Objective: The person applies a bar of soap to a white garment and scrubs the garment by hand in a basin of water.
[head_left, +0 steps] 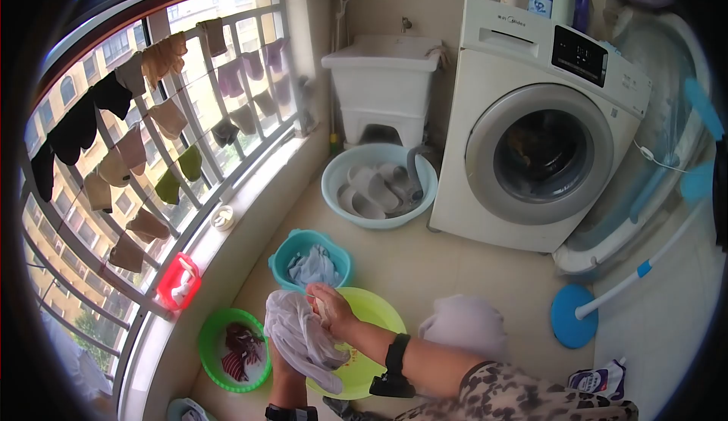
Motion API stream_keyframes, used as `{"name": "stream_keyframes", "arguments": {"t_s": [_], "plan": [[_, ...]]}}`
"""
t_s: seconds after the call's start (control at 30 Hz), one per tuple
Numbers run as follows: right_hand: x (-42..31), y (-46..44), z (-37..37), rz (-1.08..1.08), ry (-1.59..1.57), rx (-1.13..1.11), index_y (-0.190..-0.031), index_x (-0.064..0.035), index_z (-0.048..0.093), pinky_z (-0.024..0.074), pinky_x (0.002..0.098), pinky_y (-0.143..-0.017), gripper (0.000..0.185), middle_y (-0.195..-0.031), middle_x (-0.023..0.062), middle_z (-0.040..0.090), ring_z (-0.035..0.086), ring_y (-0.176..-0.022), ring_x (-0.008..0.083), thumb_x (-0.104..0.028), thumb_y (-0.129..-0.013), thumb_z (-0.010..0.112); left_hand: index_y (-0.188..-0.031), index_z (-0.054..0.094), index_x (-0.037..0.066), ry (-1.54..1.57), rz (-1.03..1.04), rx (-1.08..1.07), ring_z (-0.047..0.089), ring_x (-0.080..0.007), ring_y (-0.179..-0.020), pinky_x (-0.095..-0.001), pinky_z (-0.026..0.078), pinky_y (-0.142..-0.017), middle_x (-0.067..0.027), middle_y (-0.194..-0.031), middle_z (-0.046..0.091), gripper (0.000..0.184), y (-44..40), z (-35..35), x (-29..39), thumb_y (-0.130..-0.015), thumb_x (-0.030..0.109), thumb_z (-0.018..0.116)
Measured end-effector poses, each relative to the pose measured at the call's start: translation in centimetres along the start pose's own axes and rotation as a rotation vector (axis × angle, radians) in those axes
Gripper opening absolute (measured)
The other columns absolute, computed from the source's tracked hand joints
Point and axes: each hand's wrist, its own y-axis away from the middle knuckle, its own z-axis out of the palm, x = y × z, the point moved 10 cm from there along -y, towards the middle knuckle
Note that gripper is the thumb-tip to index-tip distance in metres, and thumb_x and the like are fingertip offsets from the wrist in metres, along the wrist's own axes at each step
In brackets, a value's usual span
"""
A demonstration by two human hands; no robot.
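Note:
A wet, wadded white garment hangs over the yellow-green basin, with its lower end drooping to the basin. My right hand presses against its upper right side, fingers curled. Something small and pale shows at those fingers; whether it is a fold of cloth or a separate thing is unclear. From below, my left hand supports the garment; cloth covers its fingers, and only the wrist and forearm show. Just beyond is a teal basin with light-blue cloth. A green basin to the left holds dark red clothes in sudsy water.
A pale blue basin with grey slippers stands before a white laundry sink. The washing machine is at right. A stool and blue mop flank my right arm. Socks hang along the window bars.

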Motion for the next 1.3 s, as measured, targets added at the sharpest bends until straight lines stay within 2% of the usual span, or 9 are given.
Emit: {"name": "stream_keyframes", "arguments": {"t_s": [0.03, 0.27, 0.3, 0.4, 0.5, 0.63, 0.83, 1.03, 1.3], "plan": [[-0.6, 0.1, -0.4, 0.008, 0.017, 0.038, -0.113, -0.0079, 0.051, 0.0452, 0.0333, -0.086, 0.028, -0.112, 0.0078, 0.055, 0.054, -0.101, 0.0191, -0.025, -0.091, 0.051, -0.127, 0.044, 0.006, 0.437, -0.135, -0.038, 0.056, -0.0225, -0.101, -0.0359, 0.047, -0.088, -0.0098, -0.116, 0.055, 0.044, 0.3, 0.7, -0.4, -0.090, 0.030, 0.053], [-0.5, 5.6, 4.6, 0.142, -0.159, -0.121, -0.114, -0.0050, 0.053, 0.0469, 0.0312, -0.085, 0.033, -0.106, 0.0056, 0.060, 0.058, -0.095, 0.0162, -0.029, -0.092, 0.046, -0.124, 0.046, 0.006, -0.592, 0.173, 0.116, 0.054, -0.0223, -0.105, -0.0360, 0.043, -0.091, -0.0090, -0.116, 0.055, 0.039, -1.2, -3.6, 2.7, -0.092, 0.026, 0.052], [-0.9, 4.7, 3.7, 0.077, -0.109, -0.092, -0.116, -0.0061, 0.053, 0.0464, 0.0318, -0.086, 0.033, -0.109, 0.0058, 0.059, 0.058, -0.097, 0.0171, -0.027, -0.092, 0.047, -0.126, 0.045, 0.006, 0.013, -0.019, 0.177, 0.052, -0.0216, -0.108, -0.0359, 0.041, -0.094, -0.0090, -0.117, 0.054, 0.041, -0.9, -3.0, 1.1, -0.092, 0.026, 0.053], [-4.3, 4.7, 3.6, -0.225, 0.148, -0.026, -0.119, -0.0064, 0.050, 0.0431, 0.0345, -0.091, 0.031, -0.112, 0.0110, 0.058, 0.056, -0.103, 0.0241, -0.019, -0.092, 0.044, -0.126, 0.044, 0.006, 0.433, -0.127, 0.118, 0.052, -0.0205, -0.108, -0.0338, 0.042, -0.093, -0.0063, -0.119, 0.053, 0.050, -0.4, 1.0, 2.3, -0.091, 0.041, 0.051], [-6.6, 8.5, 6.4, -0.643, 0.742, 0.046, -0.122, -0.0034, 0.046, 0.0420, 0.0339, -0.090, 0.032, -0.111, 0.0138, 0.056, 0.055, -0.102, 0.0248, -0.011, -0.091, 0.042, -0.122, 0.045, 0.004, 0.039, 0.007, 0.264, 0.055, -0.0177, -0.100, -0.0320, 0.045, -0.086, -0.0082, -0.113, 0.056, 0.043, -0.4, -1.4, 0.6, -0.091, 0.032, 0.054], [-2.5, 12.5, 7.9, -1.017, 1.051, 0.073, -0.129, 0.0003, 0.035, 0.0333, 0.0393, -0.097, 0.038, -0.120, 0.0216, 0.047, 0.045, -0.112, 0.0370, -0.014, -0.094, 0.040, -0.112, 0.052, 0.002, 0.157, -0.114, 0.333, 0.058, -0.0168, -0.091, -0.0296, 0.047, -0.078, -0.0090, -0.104, 0.059, 0.034, -0.2, -4.0, -1.7, -0.090, 0.027, 0.056], [-2.8, 3.6, 2.0, -0.195, 0.475, 0.088, -0.117, -0.0025, 0.044, 0.0447, 0.0381, -0.081, 0.031, -0.103, 0.0179, 0.058, 0.058, -0.092, 0.0326, -0.021, -0.094, 0.037, -0.106, 0.055, 0.000, 0.026, 0.027, 0.454, 0.058, -0.0156, -0.086, -0.0285, 0.047, -0.075, -0.0076, -0.099, 0.060, 0.026, 1.0, -1.2, -0.1, -0.088, 0.017, 0.059], [-2.4, 11.9, 8.8, -0.978, 1.034, 0.020, -0.124, -0.0016, 0.039, 0.0348, 0.0395, -0.097, 0.035, -0.120, 0.0195, 0.047, 0.046, -0.113, 0.0344, -0.017, -0.092, 0.041, -0.103, 0.057, 0.000, -0.046, 0.085, 0.546, 0.059, -0.0151, -0.082, -0.0271, 0.047, -0.073, -0.0075, -0.095, 0.061, 0.020, 0.8, -5.9, -0.1, -0.088, 0.013, 0.058], [-0.6, 3.0, 0.3, -0.034, 0.218, 0.130, -0.107, -0.0016, 0.053, 0.0452, 0.0332, -0.079, 0.026, -0.099, 0.0106, 0.057, 0.056, -0.085, 0.0210, -0.017, -0.088, 0.044, -0.116, 0.051, 0.003, 0.243, -0.238, 0.310, 0.060, -0.0205, -0.091, -0.0327, 0.049, -0.079, -0.0096, -0.107, 0.059, 0.038, 1.0, -1.7, -1.9, -0.090, 0.030, 0.055]]}}
